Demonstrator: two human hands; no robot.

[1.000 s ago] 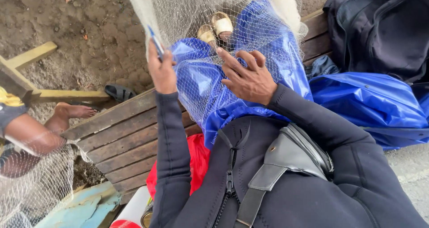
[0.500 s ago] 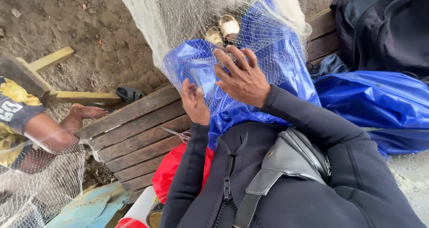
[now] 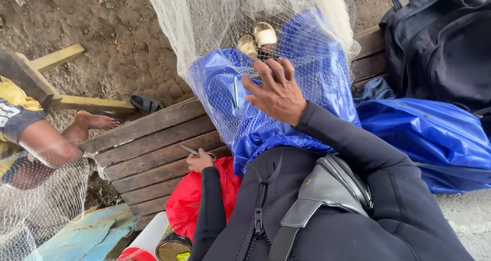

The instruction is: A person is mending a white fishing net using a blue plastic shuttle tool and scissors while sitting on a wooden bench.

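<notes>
- The right hand (image 3: 276,92) is lying spread-fingered on the pale fishing net (image 3: 215,31), gripping nothing.
- The net, fine-meshed, is draping over the blue sheet (image 3: 317,82) under that palm.
- The left hand (image 3: 200,161) is pinching a thin metal tool (image 3: 190,150) beside the red bag (image 3: 192,197).

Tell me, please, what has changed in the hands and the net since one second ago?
The left hand left the net, dropped to the wooden bench beside the red bag, and now holds a small thin metal tool. The right hand stayed on the net over the blue sheet, with its fingers now spread.
</notes>
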